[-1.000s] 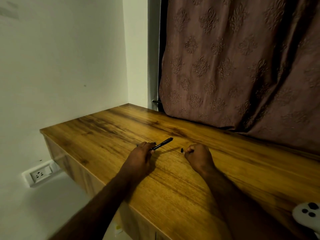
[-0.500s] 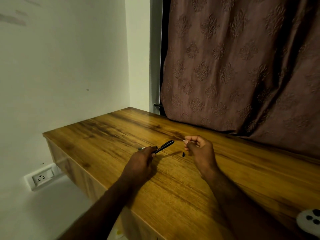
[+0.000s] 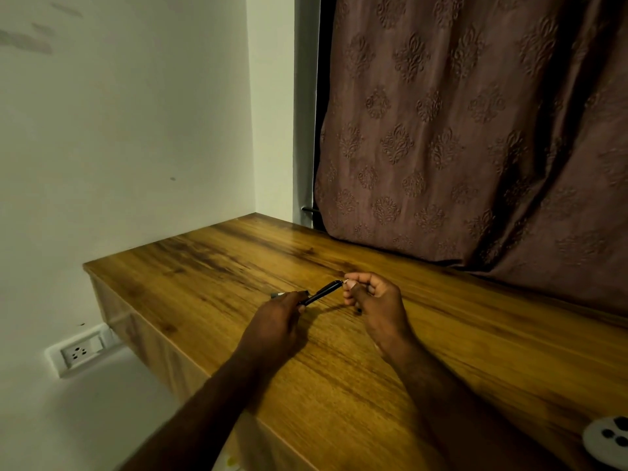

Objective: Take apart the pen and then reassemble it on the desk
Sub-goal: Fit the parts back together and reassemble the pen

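On the wooden desk (image 3: 441, 351), my left hand (image 3: 277, 321) grips the lower end of a black pen barrel (image 3: 319, 294), which slants up to the right just above the surface. My right hand (image 3: 372, 300) has thumb and forefinger pinched at the barrel's far end, with a small pale pen part (image 3: 346, 281) between the fingertips. A tiny black pen piece (image 3: 359, 311) lies on the desk, half hidden under my right hand. A grey pen piece (image 3: 277, 295) pokes out beyond my left fingers; I cannot tell whether it rests on the desk.
A patterned brown curtain (image 3: 475, 130) hangs along the desk's back edge. The desk's left edge (image 3: 102, 277) drops off beside a white wall with a socket (image 3: 80, 351). A white device with dark buttons (image 3: 608, 440) sits at the near right corner.
My right hand left the tiny black piece on the desk, lifted with fingers pinched, and moved left to the barrel's far end. My left hand kept its hold on the barrel.
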A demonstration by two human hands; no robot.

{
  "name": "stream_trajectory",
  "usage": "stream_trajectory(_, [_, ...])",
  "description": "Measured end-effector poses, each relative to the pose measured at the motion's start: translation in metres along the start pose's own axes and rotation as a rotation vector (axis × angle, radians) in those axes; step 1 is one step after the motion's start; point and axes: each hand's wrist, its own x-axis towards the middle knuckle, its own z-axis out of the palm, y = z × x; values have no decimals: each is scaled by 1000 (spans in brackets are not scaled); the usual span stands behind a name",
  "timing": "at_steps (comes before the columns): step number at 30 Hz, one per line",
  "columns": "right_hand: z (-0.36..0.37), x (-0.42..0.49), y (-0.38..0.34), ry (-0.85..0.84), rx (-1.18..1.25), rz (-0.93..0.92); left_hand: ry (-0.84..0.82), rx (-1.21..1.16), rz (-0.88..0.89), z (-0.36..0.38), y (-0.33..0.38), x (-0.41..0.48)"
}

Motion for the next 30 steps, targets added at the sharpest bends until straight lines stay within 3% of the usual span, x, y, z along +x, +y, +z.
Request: stream_trajectory(30, [-1, 1, 9, -23, -29, 60, 1, 21, 83, -4, 9, 0])
